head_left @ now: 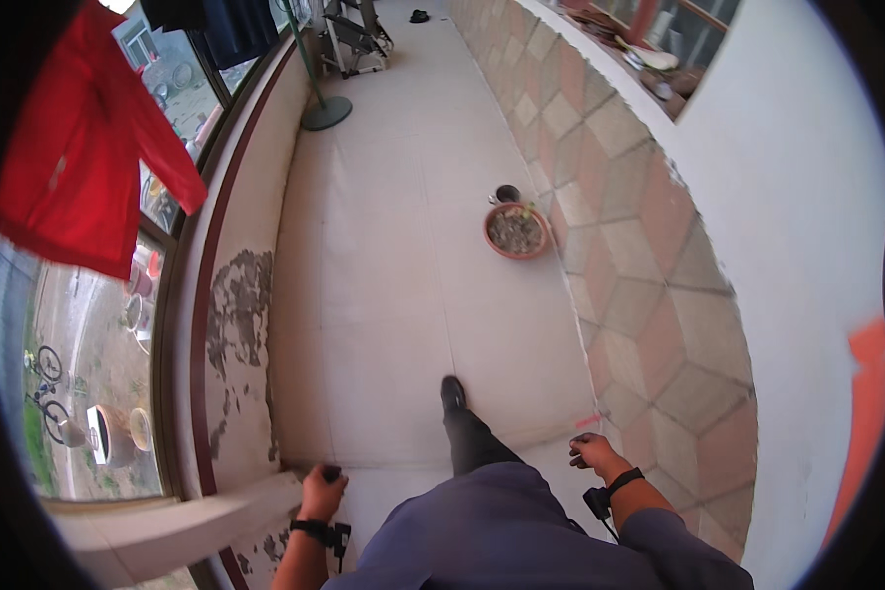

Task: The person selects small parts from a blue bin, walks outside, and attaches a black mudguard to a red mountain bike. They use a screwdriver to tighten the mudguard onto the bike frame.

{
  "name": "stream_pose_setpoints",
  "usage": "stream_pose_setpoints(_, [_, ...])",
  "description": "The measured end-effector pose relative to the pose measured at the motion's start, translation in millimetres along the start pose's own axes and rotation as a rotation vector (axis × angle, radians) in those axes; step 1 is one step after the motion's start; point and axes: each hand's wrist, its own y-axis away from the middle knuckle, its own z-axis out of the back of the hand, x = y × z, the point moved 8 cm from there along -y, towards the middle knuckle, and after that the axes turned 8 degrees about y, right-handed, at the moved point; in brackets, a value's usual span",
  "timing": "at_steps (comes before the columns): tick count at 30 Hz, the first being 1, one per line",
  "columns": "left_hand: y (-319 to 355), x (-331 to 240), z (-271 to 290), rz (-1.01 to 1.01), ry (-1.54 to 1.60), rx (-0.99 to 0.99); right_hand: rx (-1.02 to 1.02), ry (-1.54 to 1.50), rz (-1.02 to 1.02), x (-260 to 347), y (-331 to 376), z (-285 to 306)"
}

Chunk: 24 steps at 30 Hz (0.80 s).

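My left hand hangs low beside the end of a pale ledge, its fingers curled inward. A small dark patch shows at the fingertips, and I cannot make out whether it is a held thing or shadow. My right hand hangs near the tiled wall, fingers loosely bent and a little apart, with nothing seen in them. Each wrist wears a black strap with a small black device: one by the left, one by the right. A foot in a black shoe is ahead of me on the floor.
A round planter with dry soil and a small black pot stand against the right tiled wall. Along the left windows hangs a red jacket. A green stand base and a folding frame are farther ahead.
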Motion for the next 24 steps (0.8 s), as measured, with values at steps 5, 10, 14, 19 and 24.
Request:
stream_pose_setpoints(5, [-59, -53, 30, 0.24, 0.164, -0.055, 0.038, 0.033, 0.153, 249, -67, 2])
stream_pose_setpoints(10, [-157, -151, 51, 0.31, 0.228, -0.099, 0.055, 0.085, 0.318, 486, -121, 4])
stream_pose_setpoints(14, [-296, -223, 54, 0.291, 0.234, -0.026, 0.032, 0.054, 0.357, 599, -202, 6])
stream_pose_setpoints(19, [-515, -342, 62, 0.184, 0.204, 0.032, -0.082, -0.084, 0.096, 634, -260, 27])
stream_pose_setpoints(24, [-689, -558, 68, -0.027, 0.052, 0.104, -0.132, -0.247, -0.058, 693, -268, 47])
